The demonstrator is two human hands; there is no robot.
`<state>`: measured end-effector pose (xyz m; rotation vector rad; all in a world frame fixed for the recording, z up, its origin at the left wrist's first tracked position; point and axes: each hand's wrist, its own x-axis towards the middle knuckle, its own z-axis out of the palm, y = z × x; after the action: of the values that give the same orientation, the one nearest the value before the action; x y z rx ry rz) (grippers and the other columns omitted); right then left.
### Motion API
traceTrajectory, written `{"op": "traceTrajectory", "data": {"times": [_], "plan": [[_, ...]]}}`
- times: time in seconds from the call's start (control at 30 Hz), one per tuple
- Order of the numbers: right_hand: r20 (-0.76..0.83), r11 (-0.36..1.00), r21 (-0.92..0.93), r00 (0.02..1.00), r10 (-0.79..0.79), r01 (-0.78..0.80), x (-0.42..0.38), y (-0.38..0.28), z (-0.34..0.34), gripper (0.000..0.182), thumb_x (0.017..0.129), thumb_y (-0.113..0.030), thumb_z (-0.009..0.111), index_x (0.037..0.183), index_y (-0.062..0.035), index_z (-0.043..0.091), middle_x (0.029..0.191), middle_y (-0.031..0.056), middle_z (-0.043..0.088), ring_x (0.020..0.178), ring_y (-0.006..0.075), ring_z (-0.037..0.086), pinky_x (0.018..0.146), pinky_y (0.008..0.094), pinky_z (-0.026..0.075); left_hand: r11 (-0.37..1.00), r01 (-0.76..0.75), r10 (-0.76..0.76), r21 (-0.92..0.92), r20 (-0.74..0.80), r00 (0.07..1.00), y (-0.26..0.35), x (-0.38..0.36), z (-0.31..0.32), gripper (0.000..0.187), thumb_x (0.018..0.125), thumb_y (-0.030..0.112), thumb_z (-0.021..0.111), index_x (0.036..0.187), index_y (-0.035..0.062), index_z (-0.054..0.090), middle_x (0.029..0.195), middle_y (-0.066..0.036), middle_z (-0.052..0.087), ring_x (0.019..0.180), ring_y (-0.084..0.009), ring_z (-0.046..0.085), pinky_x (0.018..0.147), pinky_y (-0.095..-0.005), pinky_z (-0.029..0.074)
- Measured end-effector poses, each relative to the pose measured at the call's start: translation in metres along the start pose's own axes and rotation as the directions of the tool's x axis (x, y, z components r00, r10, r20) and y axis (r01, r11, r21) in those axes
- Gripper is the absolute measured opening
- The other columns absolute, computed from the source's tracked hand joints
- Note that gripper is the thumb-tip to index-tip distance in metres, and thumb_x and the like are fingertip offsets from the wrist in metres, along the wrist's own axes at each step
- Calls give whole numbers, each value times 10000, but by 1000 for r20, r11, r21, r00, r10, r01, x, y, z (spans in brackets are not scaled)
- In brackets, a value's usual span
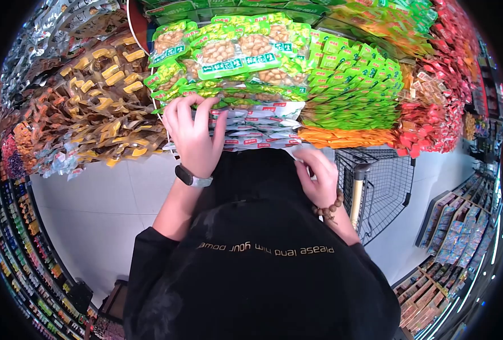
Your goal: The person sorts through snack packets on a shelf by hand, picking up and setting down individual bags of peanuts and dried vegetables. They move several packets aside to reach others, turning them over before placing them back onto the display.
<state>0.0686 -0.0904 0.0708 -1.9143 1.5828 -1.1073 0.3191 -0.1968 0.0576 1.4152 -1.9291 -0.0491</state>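
Observation:
Green-edged packs of peanuts (pixel 220 54) lie heaped on the display in front of me, with peanuts visible through their clear fronts. Below them, a stack of white packs with red labels (pixel 262 122) faces my body. My left hand (pixel 193 136), with a dark watch on the wrist, rests at the left end of these stacks; its bent fingers touch the pack edges and the thumb is apart. Near the lower right corner of the white stack is my right hand (pixel 318 174), fingers curled in beside the thumb. What its fingertips hold is hidden.
Brown snack packs (pixel 104 85) fill the left of the display. Green packs (pixel 353 85), orange packs (pixel 347 136) and red packs (pixel 427 124) lie to the right. A wire shopping cart (pixel 381 187) stands beside my right arm. Stocked shelves (pixel 458 232) line the aisle.

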Motion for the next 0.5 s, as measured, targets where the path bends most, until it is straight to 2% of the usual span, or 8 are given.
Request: {"op": "traceTrajectory", "data": {"times": [0.07,0.17,0.27,0.3,0.4,0.5], "plan": [[-42,993,5,992,-120,120,35,-8,8,163,887,17,735,1045,-22,730,923,117,725,669,274,698,565,362,540,1000,9,-9,-7,-15,1000,0,0,1,266,835,126,816,1081,103,718,1153,-78,619,1192,-338,511,1054,-501,360],[104,988,-121,991,-86,98,79,-16,21,186,900,-86,753,1078,-35,732,916,101,729,698,297,710,582,391,552,1000,-5,5,7,27,1000,-6,1,-1,236,826,97,813,1040,109,713,1134,-57,633,1185,-329,520,1048,-491,363],[131,953,-211,972,-195,219,100,-6,43,227,905,-130,771,1123,-70,750,895,91,737,695,279,706,597,381,551,999,-45,45,-12,31,998,-6,2,-2,223,827,96,807,1029,116,715,1149,-50,646,1187,-328,525,1050,-484,360],[107,955,-209,976,-191,210,104,-1,51,199,905,-141,762,1092,-73,764,864,88,722,687,288,702,603,397,557,998,-66,66,-7,47,997,-5,2,-5,231,827,89,801,1041,106,717,1184,-61,656,1194,-335,530,1042,-484,372],[164,947,-216,965,-203,236,113,7,51,165,887,-124,762,1041,-67,775,852,85,715,687,283,700,609,388,559,995,-67,70,-68,40,997,-8,1,-5,243,828,82,795,1059,95,720,1197,-67,664,1198,-343,533,1032,-481,388],[180,930,-189,942,-284,317,117,7,42,174,857,-97,754,1023,-48,764,837,69,696,673,279,692,592,392,557,993,-56,57,-102,13,998,-10,-1,-9,255,836,42,774,1083,63,718,1186,-85,671,1193,-350,542,1050,-486,392]]}}
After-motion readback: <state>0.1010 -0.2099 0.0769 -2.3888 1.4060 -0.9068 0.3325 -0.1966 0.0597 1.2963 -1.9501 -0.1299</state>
